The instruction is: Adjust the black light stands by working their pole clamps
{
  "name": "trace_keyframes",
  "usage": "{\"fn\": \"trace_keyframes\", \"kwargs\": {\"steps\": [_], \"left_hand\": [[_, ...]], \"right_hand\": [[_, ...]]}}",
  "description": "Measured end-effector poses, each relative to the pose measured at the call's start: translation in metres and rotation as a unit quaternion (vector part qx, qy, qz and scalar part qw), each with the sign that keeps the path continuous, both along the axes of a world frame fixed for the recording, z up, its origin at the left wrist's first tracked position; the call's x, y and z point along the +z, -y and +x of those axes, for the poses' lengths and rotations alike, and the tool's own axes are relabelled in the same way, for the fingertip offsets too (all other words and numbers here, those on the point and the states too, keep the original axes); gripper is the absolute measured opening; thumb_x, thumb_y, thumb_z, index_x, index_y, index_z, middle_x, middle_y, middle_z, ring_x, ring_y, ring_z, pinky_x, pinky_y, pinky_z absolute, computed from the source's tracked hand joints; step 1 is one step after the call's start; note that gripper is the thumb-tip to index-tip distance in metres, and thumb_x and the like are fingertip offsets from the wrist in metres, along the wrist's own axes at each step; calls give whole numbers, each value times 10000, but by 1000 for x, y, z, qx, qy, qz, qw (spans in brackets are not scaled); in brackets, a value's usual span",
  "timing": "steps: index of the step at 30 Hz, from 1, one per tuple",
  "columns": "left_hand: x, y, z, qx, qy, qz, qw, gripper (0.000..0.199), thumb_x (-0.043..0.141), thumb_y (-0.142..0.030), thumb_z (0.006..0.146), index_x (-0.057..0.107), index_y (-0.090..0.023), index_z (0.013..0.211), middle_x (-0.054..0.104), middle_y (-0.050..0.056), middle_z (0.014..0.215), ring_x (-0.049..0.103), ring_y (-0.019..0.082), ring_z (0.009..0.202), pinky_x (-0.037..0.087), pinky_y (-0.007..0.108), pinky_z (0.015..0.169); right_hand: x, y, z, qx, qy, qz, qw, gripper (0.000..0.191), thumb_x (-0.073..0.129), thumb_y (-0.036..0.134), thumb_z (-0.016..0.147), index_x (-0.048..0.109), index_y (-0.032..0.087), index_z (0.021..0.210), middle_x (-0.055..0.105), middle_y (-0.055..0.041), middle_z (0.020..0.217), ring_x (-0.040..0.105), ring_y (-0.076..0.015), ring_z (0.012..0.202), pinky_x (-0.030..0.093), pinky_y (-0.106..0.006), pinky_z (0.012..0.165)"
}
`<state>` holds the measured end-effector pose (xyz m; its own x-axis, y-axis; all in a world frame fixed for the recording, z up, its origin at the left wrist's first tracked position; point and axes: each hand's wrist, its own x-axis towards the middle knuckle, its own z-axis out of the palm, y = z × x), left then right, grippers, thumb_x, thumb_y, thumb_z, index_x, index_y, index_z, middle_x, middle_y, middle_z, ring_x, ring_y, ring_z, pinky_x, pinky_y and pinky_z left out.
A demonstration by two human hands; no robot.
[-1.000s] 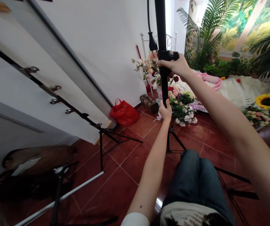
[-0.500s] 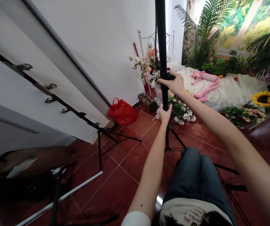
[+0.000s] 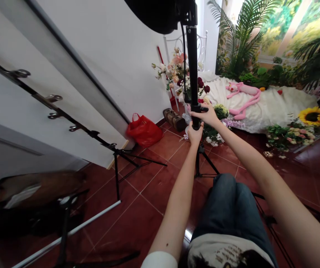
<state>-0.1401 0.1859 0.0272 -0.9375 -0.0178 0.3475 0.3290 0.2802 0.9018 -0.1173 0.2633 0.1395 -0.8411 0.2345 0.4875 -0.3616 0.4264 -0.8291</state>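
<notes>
Both my hands are on a black light-stand pole (image 3: 192, 67), which stands upright in front of me. My left hand (image 3: 195, 134) wraps the lower end of the pole's visible length. Just above it, my right hand (image 3: 207, 114) grips the pole at a black collar with a small knob (image 3: 203, 109). A black dome-shaped softbox (image 3: 154, 11) hangs from the pole's top, cut off by the frame. The stand's tripod legs (image 3: 201, 160) spread on the floor below my hands.
Flower arrangements (image 3: 176, 70) and a white cloth (image 3: 268, 108) with a pink plush toy (image 3: 243, 96) lie beyond the stand. A red plastic bag (image 3: 144, 131) sits by the wall. Another tripod stand (image 3: 117, 175) holds a white clipped panel (image 3: 54, 111) at left.
My right hand has moved down and now sits closer to my left hand. The black softbox has come into view at the top, and the scene has shifted slightly.
</notes>
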Motion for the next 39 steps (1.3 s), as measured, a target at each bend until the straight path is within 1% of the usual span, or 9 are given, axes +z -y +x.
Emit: {"fn": "trace_keyframes", "kwargs": {"steps": [6, 11, 15, 20, 23, 26, 29, 33, 39], "left_hand": [[-1, 0, 0, -1, -7, 2, 1000, 292, 739, -411, 784, 626, -188, 935, 712, 52, 830, 694, 207, 824, 503, 279, 750], [-4, -1, -3, -4, -11, 15, 1000, 279, 738, -406, 780, 622, -196, 923, 713, 45, 824, 693, 204, 825, 497, 269, 750], [-6, -2, -4, -4, -8, 33, 999, 248, 744, -368, 766, 608, -215, 907, 700, 21, 796, 682, 190, 784, 482, 256, 717], [-7, -3, -3, 2, -22, 47, 999, 287, 730, -450, 772, 590, -215, 858, 664, 3, 749, 650, 167, 730, 471, 247, 696], [-5, -3, -2, 9, -30, 50, 998, 338, 701, -525, 786, 579, -213, 832, 644, 5, 731, 638, 164, 713, 467, 249, 690], [-5, -4, -2, 13, -28, 54, 998, 356, 666, -560, 807, 568, -217, 816, 631, 7, 710, 632, 168, 695, 463, 253, 679], [-8, -5, -3, 22, -30, 55, 998, 372, 652, -584, 809, 565, -223, 820, 630, 9, 708, 628, 173, 688, 461, 259, 677], [-10, -6, -3, 24, -40, 60, 997, 372, 650, -585, 812, 562, -224, 824, 644, 12, 723, 626, 167, 689, 465, 255, 677], [-6, -5, -1, 20, -30, 62, 997, 343, 669, -548, 810, 566, -221, 814, 647, 14, 717, 637, 168, 692, 473, 251, 675]], "right_hand": [[-4, 1, -2, -7, -23, 6, 1000, 241, 801, 336, 702, 698, 147, 811, 679, -29, 775, 585, -153, 798, 518, -260, 753], [-12, -12, -5, 19, 1, 39, 999, 339, 789, 457, 701, 717, 148, 818, 676, -12, 743, 587, -154, 740, 511, -276, 733], [-43, -26, 5, 53, 69, 34, 996, 420, 772, 472, 713, 720, 134, 956, 744, -80, 982, 661, -204, 899, 525, -336, 878], [-88, -43, 19, 9, 66, 69, 995, 420, 514, 467, 920, 709, 157, 1125, 704, -116, 1214, 625, -244, 1183, 451, -387, 1056], [-97, -48, 20, -17, 66, 91, 994, 458, 386, 457, 985, 690, 182, 1189, 723, -92, 1144, 657, -231, 1100, 462, -378, 1036], [-96, -50, 20, -29, 83, 136, 987, 468, 382, 482, 997, 665, 208, 1248, 738, -63, 1014, 682, -223, 928, 498, -371, 961], [-95, -49, 16, -25, 95, 160, 982, 449, 395, 495, 997, 663, 230, 1241, 732, -64, 1047, 682, -237, 949, 491, -377, 973], [-100, -47, 8, -21, 126, 73, 989, 428, 423, 503, 983, 666, 216, 1187, 695, -73, 1207, 636, -231, 1111, 467, -378, 1042], [-104, -39, 2, -13, 163, -106, 981, 443, 509, 566, 922, 660, 215, 1147, 642, -82, 1298, 576, -228, 1214, 520, -352, 974]]}}
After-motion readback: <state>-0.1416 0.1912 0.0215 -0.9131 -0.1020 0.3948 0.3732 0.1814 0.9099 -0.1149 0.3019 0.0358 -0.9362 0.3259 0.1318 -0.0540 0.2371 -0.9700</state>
